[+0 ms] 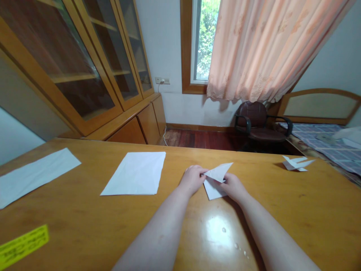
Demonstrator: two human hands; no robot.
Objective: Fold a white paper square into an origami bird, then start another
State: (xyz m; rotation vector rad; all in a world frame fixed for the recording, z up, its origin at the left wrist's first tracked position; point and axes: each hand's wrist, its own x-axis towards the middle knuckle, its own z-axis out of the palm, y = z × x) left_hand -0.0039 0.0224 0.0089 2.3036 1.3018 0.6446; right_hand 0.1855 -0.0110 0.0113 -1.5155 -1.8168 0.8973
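Observation:
A partly folded sheet of white paper (214, 189) is between my two hands, just above or on the wooden table (180, 241). One flap of it stands up and points to the far right. My left hand (194, 178) is closed on the paper's left edge, fingers curled and thumb toward the fold. On the other side, my right hand (233, 185) pinches the paper below the raised flap. Some fingertips of both hands are hidden behind the paper.
A stack of white paper (135, 173) lies left of my hands, with a long white strip (39, 175) farther left. A folded paper shape (296, 163) stands at the right. Near the front left is a yellow label (24, 244). Beyond the table are a chair (255, 120) and a cabinet (113, 113).

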